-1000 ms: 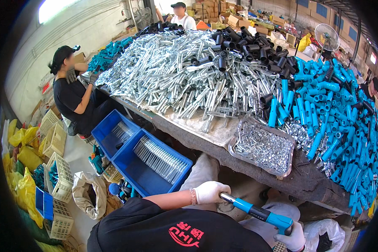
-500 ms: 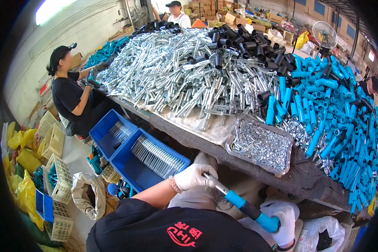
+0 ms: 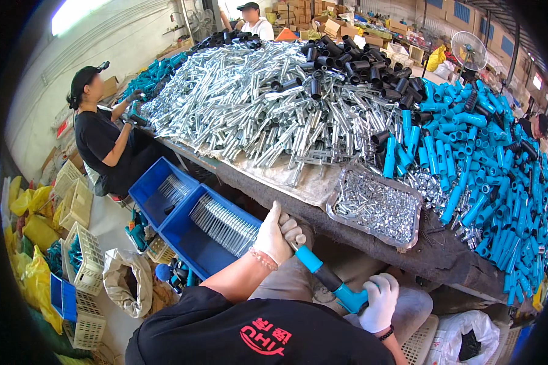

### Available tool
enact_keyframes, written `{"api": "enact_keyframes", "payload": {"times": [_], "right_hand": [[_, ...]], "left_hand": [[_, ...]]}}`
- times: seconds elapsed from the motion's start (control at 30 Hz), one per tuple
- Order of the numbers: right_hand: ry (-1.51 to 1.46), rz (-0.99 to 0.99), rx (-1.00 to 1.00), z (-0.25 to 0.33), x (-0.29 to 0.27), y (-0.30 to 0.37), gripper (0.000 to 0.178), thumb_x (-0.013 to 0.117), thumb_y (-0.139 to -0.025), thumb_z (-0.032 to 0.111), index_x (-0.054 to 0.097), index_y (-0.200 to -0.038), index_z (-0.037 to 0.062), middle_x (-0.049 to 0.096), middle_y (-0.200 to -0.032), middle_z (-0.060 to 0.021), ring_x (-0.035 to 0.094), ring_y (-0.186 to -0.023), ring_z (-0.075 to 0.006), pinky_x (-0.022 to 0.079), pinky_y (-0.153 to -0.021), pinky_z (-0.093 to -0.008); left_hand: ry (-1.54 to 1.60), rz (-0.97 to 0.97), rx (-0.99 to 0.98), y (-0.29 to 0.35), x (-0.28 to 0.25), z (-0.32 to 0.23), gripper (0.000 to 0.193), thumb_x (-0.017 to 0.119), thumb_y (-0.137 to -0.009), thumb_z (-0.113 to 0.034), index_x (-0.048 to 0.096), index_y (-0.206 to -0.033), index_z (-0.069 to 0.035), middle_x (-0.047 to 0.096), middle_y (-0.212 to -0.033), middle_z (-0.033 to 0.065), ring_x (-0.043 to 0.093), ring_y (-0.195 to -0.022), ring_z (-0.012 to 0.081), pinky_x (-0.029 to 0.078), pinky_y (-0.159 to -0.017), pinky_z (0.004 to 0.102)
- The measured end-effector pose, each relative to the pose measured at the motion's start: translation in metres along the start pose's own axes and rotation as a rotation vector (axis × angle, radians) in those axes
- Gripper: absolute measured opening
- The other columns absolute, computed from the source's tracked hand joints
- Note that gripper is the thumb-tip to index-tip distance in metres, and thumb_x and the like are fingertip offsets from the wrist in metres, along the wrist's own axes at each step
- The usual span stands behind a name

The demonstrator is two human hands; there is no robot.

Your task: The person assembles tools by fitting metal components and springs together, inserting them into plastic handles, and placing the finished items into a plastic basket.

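Across my lap lies a teal-and-black tubular tool [image 3: 329,278], slanting down to the right. My left hand [image 3: 275,236], in a white glove, is closed around its upper end, where a short bit of metal shows. The thumb points up. At the lower end, my right hand [image 3: 380,299], also white-gloved, has its fingers curled against the angled teal end piece; part of that grip is hidden. Just left of my left hand stands a blue bin [image 3: 265,230] with a row of metal rods [image 3: 224,226] inside.
Ahead, a table holds heaped metal parts [image 3: 237,103], black tubes [image 3: 341,58] and teal tubes [image 3: 469,140]. A tray of small metal pieces [image 3: 377,204] sits at its near edge. A co-worker [image 3: 97,134] is at the left; a white sack [image 3: 128,283] stands on the floor.
Both hands and the tool have shifted upward, my right hand also to the left. My left hand is now closer to the teal tube, and less metal rod shows between them.
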State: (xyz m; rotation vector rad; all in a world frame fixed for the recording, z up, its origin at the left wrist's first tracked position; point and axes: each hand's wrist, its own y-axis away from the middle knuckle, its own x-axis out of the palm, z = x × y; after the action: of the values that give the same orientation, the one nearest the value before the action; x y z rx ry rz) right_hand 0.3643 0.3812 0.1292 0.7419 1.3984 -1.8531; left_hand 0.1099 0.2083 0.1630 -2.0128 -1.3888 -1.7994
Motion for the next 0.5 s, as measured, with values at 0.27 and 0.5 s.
{"api": "enact_keyframes", "payload": {"times": [0.27, 0.5], "right_hand": [[-1.346, 0.308, 0.575, 0.013, 0.018, 0.019, 0.041, 0.076, -0.081, 0.025, 0.06, -0.109, 0.0003, 0.067, -0.088, -0.0144, 0.066, -0.077, -0.026, 0.052, -0.071, -0.0367], [-1.291, 0.163, 0.859, 0.003, -0.001, 0.006, 0.029, 0.074, -0.083, 0.018, 0.06, -0.103, 0.0028, 0.067, -0.081, -0.0104, 0.063, -0.067, -0.0246, 0.052, -0.07, -0.0359]], "left_hand": [[0.046, 0.683, -0.066, -0.003, 0.01, -0.015, 0.053, 0.044, -0.102, -0.045, 0.033, -0.057, -0.02, 0.024, -0.045, -0.0065, 0.026, -0.04, 0.0123, 0.029, -0.051, 0.0323], [-0.08, 0.278, 0.021, 0.004, 0.029, -0.002, 0.055, 0.043, -0.102, -0.048, 0.043, -0.06, -0.014, 0.05, -0.072, 0.007, 0.051, -0.07, 0.0242, 0.044, -0.073, 0.0426]]}}
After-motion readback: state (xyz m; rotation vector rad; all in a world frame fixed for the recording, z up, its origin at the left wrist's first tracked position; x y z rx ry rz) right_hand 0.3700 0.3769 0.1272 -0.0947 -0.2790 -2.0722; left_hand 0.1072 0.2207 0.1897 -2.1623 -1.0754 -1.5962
